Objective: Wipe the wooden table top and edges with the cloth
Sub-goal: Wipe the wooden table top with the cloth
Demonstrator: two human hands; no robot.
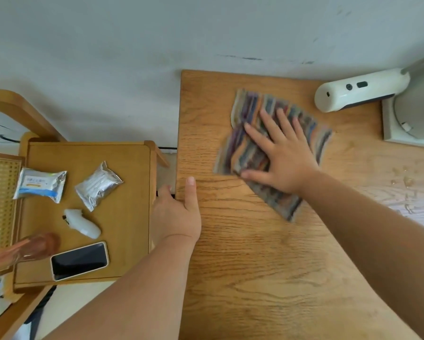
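A striped, many-coloured cloth lies flat on the far part of the wooden table. My right hand presses down on the cloth with the fingers spread, palm flat. My left hand grips the table's left edge, thumb on the top surface and fingers curled over the side. The cloth looks blurred along its edges.
A white desk lamp with a square base stands at the table's far right. Water drops lie on the right side. A lower wooden side table to the left holds a phone, two foil packets and a small white device.
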